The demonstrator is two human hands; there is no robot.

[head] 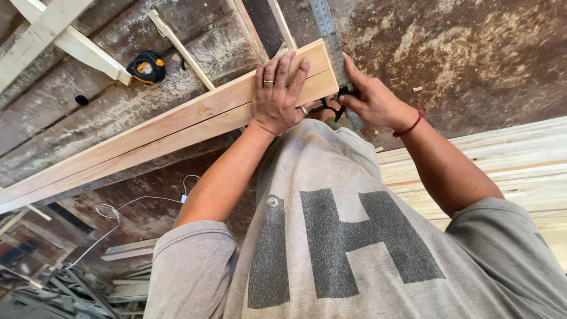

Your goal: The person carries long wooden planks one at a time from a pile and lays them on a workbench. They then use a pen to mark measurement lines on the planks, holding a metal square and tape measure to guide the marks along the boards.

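A grey short-sleeved T-shirt (331, 236) with large dark block shapes is worn. A gold ring (269, 81) is seen on the left hand (276, 97); a red cord bracelet (413, 121) sits just behind the right hand (372, 100).

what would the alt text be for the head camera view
Seen from above, a person's left hand presses flat on the end of two long pale wooden boards while the right hand holds a metal combination square against that end. A black and orange tape measure lies on the worn workbench behind.
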